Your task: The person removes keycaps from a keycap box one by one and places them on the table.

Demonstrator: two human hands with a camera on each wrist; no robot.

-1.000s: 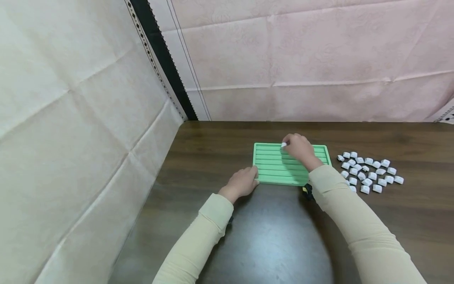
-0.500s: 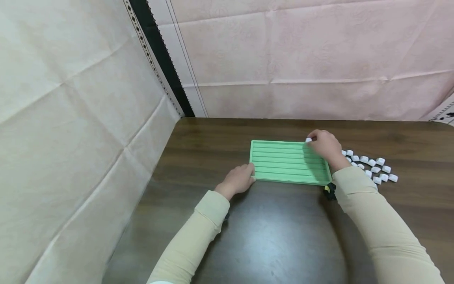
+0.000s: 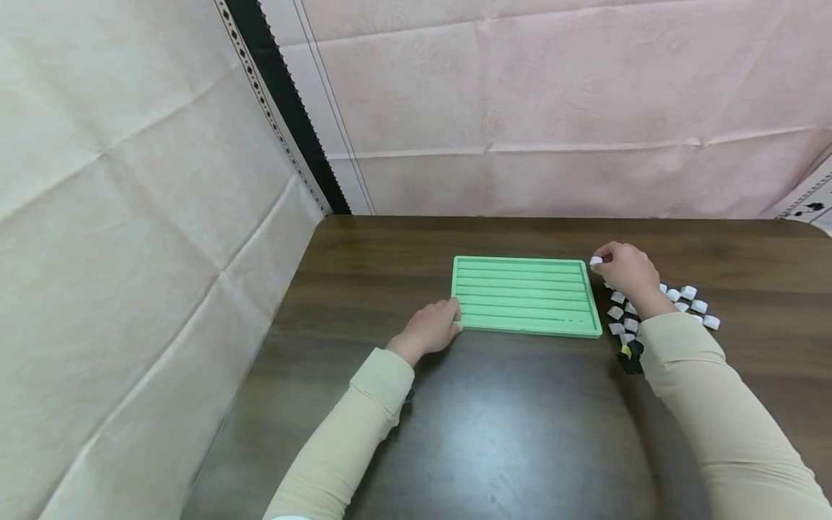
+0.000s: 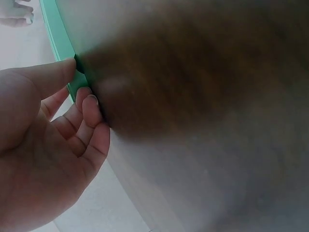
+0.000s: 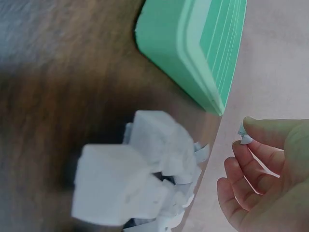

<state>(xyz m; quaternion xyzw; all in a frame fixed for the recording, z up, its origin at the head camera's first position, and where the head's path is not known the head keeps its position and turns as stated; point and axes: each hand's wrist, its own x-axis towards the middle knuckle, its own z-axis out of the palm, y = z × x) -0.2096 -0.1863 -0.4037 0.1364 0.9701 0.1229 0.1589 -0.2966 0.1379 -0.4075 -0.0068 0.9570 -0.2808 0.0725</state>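
A green tray (image 3: pixel 520 295) with ridged rows lies on the dark wooden table, no pieces in its rows. At its left edge, near the front corner, my left hand (image 3: pixel 427 329) grips the rim; the left wrist view has thumb and curled fingers around the green edge (image 4: pixel 59 34). Just past the tray's back right corner, my right hand (image 3: pixel 627 274) pinches a small white keycap (image 3: pixel 596 261) between thumb and fingertips. Below that hand lies a spread of loose white keycaps (image 3: pixel 689 292), partly hidden by my wrist and sleeve. Close up, these keycaps (image 5: pixel 108 183) are blocky with tapered sides.
The brown wooden table (image 3: pixel 507 433) reaches back to a pale pink cloth (image 3: pixel 585 108) hanging behind it. A cream cloth (image 3: pixel 117 253) hangs along the left side. A dark strap piece (image 3: pixel 630 357) sits under my right wrist.
My right hand has moved right, from over the tray's back edge to beyond its right side, still pinching a white keycap. The left hand keeps its hold on the tray.
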